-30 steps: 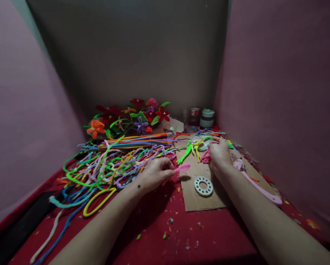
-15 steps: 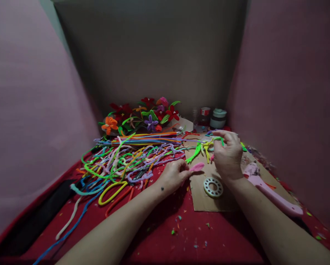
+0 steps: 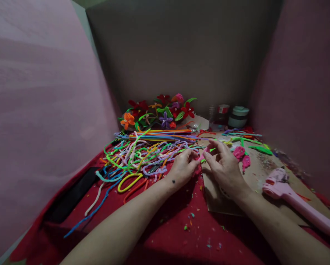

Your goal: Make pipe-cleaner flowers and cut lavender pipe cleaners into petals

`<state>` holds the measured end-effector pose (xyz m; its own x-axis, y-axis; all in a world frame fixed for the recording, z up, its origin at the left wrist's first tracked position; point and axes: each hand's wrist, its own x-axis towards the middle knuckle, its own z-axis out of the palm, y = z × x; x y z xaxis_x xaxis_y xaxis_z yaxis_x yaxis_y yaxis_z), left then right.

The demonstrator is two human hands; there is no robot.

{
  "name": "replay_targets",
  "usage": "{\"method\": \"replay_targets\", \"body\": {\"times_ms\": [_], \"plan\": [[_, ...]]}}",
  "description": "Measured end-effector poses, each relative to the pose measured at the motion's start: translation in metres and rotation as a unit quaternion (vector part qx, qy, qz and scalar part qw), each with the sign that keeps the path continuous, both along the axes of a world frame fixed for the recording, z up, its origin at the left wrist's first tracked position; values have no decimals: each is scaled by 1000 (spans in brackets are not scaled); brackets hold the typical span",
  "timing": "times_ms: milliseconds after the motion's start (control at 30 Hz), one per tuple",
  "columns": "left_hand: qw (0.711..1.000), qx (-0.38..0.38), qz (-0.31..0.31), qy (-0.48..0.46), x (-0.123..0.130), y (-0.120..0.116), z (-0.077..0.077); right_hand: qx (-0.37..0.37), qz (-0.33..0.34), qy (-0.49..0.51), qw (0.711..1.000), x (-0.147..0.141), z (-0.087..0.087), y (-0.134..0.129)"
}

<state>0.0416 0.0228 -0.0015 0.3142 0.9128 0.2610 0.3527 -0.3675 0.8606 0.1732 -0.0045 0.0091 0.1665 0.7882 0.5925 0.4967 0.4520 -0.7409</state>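
Observation:
Between the thumb and finger of my left hand (image 3: 184,167) is a small pink fuzzy petal (image 3: 203,154), shaped from pipe cleaner. My right hand (image 3: 227,167) comes in from the other side, its thumb and fingers closed at the petal's upper end. Both hands meet over the left edge of a cardboard sheet (image 3: 217,202). Just right of my right hand lie a pink flower bud (image 3: 238,152) and a second pink petal (image 3: 245,162). A white ring with holes is mostly hidden beneath my right hand.
Tangled pipe cleaners (image 3: 137,156) and yellow-handled scissors (image 3: 130,183) lie to the left. A pink glue gun (image 3: 297,197) rests on the right. Behind are finished fuzzy flowers (image 3: 165,114), a teal-lidded jar (image 3: 238,117) and green leaves (image 3: 260,149). Scraps dot the red cloth (image 3: 178,228).
My right hand has come down and left from over the green and yellow pieces to the pink petal in my left hand. The view has turned left, and the pink bud is uncovered.

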Motion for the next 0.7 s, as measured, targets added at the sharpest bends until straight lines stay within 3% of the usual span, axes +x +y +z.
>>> {"method": "replay_targets", "body": {"times_ms": [100,267,367,433,500,600,700], "plan": [[1000,23,-3,-19,-1,-2,2,-126,68,104,984,1,-2,4],[998,46,-19,-32,-1,-6,3,-95,-7,189,977,6,-3,8],[998,40,-31,-33,-1,-6,3,-192,91,273,938,7,0,9],[999,12,-34,-21,-2,-4,4,-225,141,332,905,7,1,10],[998,-49,-46,3,-3,-3,6,-230,151,382,882,8,2,11],[985,-152,-80,30,-5,-3,11,-226,143,413,871,9,1,13],[978,-185,-97,30,-6,-3,14,-224,151,424,864,9,1,14]]}}
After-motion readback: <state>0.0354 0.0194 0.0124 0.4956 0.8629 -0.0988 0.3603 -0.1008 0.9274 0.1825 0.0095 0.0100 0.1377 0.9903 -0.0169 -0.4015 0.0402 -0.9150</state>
